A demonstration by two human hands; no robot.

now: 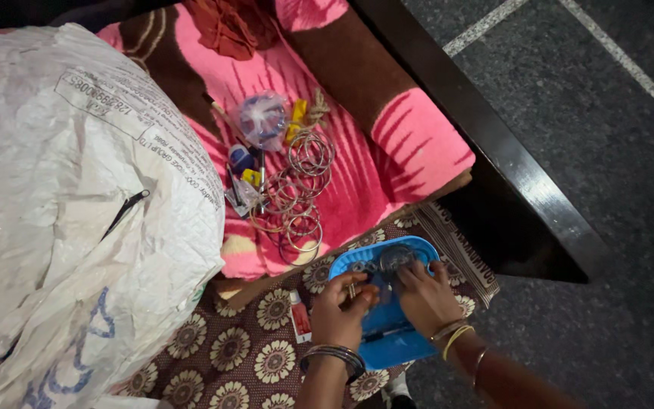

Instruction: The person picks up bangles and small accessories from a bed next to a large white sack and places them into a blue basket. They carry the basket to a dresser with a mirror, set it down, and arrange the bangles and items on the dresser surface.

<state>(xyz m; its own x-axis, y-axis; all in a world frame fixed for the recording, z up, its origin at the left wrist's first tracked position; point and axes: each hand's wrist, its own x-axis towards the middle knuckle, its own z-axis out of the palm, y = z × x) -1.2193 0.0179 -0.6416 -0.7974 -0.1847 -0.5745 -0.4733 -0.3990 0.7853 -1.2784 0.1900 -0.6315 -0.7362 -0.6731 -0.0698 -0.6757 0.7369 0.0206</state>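
A blue plastic tray (403,344) rests on a brown cloth with a flower print (251,352). Both my hands are over the tray. My left hand (342,310) pinches a small metal ring piece between its fingertips. My right hand (424,297) grips a round, dark metal piece (395,257) at the tray's far end. Bangles circle both wrists. A dark pen-like stick (381,333) lies in the tray.
Several metal bangles (297,193) lie on a pink and brown blanket (365,174) with a clear packet (263,117) and small bottles. A big white woven sack (70,204) fills the left. A dark wooden frame (509,167) edges grey floor at right.
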